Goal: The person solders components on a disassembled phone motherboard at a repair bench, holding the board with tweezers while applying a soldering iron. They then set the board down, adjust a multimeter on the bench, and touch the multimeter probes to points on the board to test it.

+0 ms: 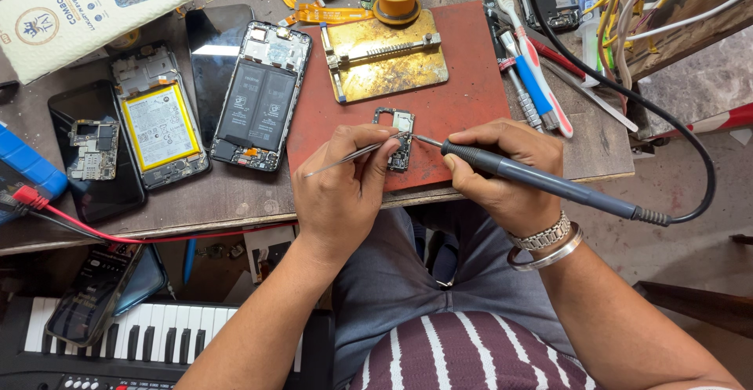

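On the counter (235,198) at the far left lie two opened phones (161,127), backs off. Next, the left hand (341,182) has its grip closed on thin tweezers (345,157). Their tip touches a small circuit board (400,139) on a red mat (471,84). Beside it, the right hand (510,174) has its grip closed on a soldering iron (541,182), its tip at the board

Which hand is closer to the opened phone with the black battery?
Left. The left hand sits just right of the black-battery phone; the right hand is farther right, past the small circuit board.
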